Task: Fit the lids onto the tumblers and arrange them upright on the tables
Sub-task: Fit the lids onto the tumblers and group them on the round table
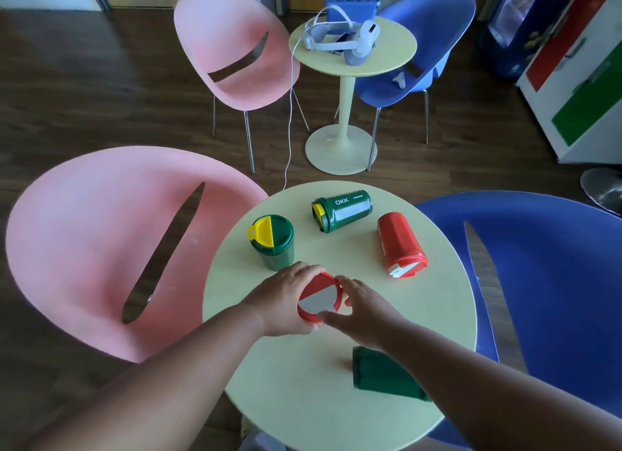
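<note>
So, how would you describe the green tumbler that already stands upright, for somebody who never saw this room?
Look at the near round table, between the pink and blue chairs. On its left side stands a green tumbler, alone upright. Its lid is half yellow, half green; the other green ones lie down.

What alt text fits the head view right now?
Both hands, left hand and right hand, grip a red lid over the round table; one green tumbler stands upright, others lie sideways.
</note>
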{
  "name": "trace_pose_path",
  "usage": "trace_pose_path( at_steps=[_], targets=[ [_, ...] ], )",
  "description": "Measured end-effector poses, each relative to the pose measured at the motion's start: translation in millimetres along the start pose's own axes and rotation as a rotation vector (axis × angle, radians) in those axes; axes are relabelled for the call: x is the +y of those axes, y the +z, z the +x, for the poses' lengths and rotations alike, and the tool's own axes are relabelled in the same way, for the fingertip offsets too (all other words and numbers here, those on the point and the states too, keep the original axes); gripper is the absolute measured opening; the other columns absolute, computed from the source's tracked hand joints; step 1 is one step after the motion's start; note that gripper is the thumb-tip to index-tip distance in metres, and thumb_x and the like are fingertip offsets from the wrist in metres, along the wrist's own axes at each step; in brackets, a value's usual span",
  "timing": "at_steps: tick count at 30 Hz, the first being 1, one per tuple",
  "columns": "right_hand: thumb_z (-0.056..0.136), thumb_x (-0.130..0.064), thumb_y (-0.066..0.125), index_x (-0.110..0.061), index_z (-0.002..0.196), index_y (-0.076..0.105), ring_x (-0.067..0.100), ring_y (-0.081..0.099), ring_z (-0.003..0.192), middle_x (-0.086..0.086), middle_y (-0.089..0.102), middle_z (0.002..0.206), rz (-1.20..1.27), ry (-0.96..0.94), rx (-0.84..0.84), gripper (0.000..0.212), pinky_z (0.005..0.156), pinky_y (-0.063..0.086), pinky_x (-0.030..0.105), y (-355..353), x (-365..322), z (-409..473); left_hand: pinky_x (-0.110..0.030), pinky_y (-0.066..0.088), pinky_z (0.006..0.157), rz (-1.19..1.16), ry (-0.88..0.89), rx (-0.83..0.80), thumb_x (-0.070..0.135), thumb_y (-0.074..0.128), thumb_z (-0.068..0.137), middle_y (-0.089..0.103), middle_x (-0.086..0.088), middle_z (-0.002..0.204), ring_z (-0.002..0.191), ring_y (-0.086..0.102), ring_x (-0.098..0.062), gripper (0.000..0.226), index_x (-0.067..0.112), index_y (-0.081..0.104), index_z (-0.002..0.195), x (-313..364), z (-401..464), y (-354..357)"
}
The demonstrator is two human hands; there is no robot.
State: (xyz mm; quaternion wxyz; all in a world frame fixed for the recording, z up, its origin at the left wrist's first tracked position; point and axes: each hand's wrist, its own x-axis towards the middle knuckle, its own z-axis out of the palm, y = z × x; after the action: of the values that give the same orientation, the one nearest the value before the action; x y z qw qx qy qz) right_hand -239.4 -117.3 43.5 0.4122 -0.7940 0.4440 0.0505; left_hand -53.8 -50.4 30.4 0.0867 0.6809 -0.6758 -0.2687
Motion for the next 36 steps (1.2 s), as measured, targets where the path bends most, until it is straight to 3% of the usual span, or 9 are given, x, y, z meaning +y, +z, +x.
trace_pose_path(
  at_steps=[3,8,12,16,20,24,27,31,36],
  targets=[
    [0.09,-0.059,0.061,-0.027,0.151,0.037,0.015,0.057,0.118,-0.005,0.058,0.137,-0.003,0.022,-0.014,0.073,0.091,0.048,0.028,-1.6,5.5,4.4,-0.025,0.043,0.104,-0.025,-0.022,-0.033,0.054,0.078,0.072,0.032,0.014,0.149,0.133,0.037,-0.01,0.098,0.036,0.022,0.15,2.1,-0.4,-4.1],
    [0.094,-0.056,0.056,-0.027,0.149,0.039,0.014,0.06,0.108,-0.005,0.063,0.127,0.018,0.031,-0.025,0.065,0.087,0.05,0.027,-13.5,11.9,9.1,-0.03,0.041,0.108,-0.024,-0.07,-0.065,0.057,0.081,0.066,0.025,0.016,0.153,0.137,0.034,-0.009,0.108,0.04,0.016,0.151,4.7,-6.6,-13.3],
    [0.096,-0.051,0.057,-0.027,0.14,0.05,0.014,0.061,0.107,-0.006,0.064,0.121,-0.021,-0.004,-0.002,0.051,0.09,0.054,0.031,-31.7,6.2,20.4,-0.027,0.032,0.113,0.081,0.005,-0.019,0.045,0.074,0.076,0.026,0.012,0.156,0.141,0.03,-0.01,0.095,0.036,0.021,0.153,6.1,-10.7,-38.3],
    [0.097,-0.043,0.058,-0.027,0.132,0.057,0.014,0.062,0.105,-0.006,0.066,0.12,0.007,-0.013,0.025,0.039,0.083,0.051,0.028,-43.6,-15.1,44.4,-0.036,0.04,0.109,0.159,0.036,0.169,0.026,0.066,0.078,0.04,0.002,0.151,0.135,0.042,-0.02,0.073,0.029,0.041,0.147,-12.4,-4.3,-61.1],
    [0.098,-0.037,0.057,-0.025,0.13,0.06,0.013,0.06,0.099,-0.006,0.067,0.118,0.015,-0.003,0.06,0.034,0.079,0.043,0.025,-41.5,-46.0,75.7,-0.037,0.042,0.102,0.137,-0.124,0.308,0.041,0.075,0.072,0.046,0.002,0.141,0.129,0.046,-0.024,0.075,0.028,0.046,0.14,-45.0,17.6,-75.4],
    [0.101,-0.039,0.052,-0.024,0.136,0.055,0.016,0.06,0.102,-0.003,0.066,0.125,0.006,0.072,0.06,0.038,0.082,0.044,0.028,-29.3,-69.1,104.0,-0.042,0.041,0.103,0.166,-0.255,0.121,0.064,0.079,0.062,0.036,0.001,0.149,0.135,0.039,-0.024,0.107,0.031,0.025,0.149,-78.8,39.3,-82.6],
    [0.103,-0.041,0.046,-0.024,0.144,0.047,0.018,0.06,0.107,-0.001,0.062,0.133,0.056,0.138,0.052,0.044,0.083,0.043,0.027,-18.2,-80.0,118.8,-0.037,0.045,0.1,0.099,-0.229,0.0,0.064,0.078,0.063,0.036,0.002,0.15,0.133,0.044,-0.022,0.11,0.029,0.02,0.15,-95.6,54.6,-80.3],
    [0.104,-0.04,0.045,-0.026,0.144,0.049,0.017,0.06,0.1,-0.001,0.062,0.135,0.17,0.211,0.066,0.042,0.08,0.045,0.026,-9.0,-82.0,127.7,-0.033,0.046,0.099,0.072,-0.048,-0.053,0.052,0.08,0.063,0.04,0.004,0.145,0.126,0.051,-0.019,0.098,0.03,0.029,0.145,-107.4,69.2,-77.5],
    [0.1,-0.038,0.051,-0.026,0.139,0.053,0.019,0.062,0.106,-0.004,0.065,0.125,0.146,0.276,0.11,0.04,0.09,0.05,0.031,-14.9,-72.0,109.6,-0.027,0.042,0.103,0.05,0.179,-0.22,0.041,0.08,0.063,0.037,0.011,0.148,0.131,0.045,-0.01,0.099,0.037,0.028,0.146,-103.5,87.2,-84.3]
  ],
)
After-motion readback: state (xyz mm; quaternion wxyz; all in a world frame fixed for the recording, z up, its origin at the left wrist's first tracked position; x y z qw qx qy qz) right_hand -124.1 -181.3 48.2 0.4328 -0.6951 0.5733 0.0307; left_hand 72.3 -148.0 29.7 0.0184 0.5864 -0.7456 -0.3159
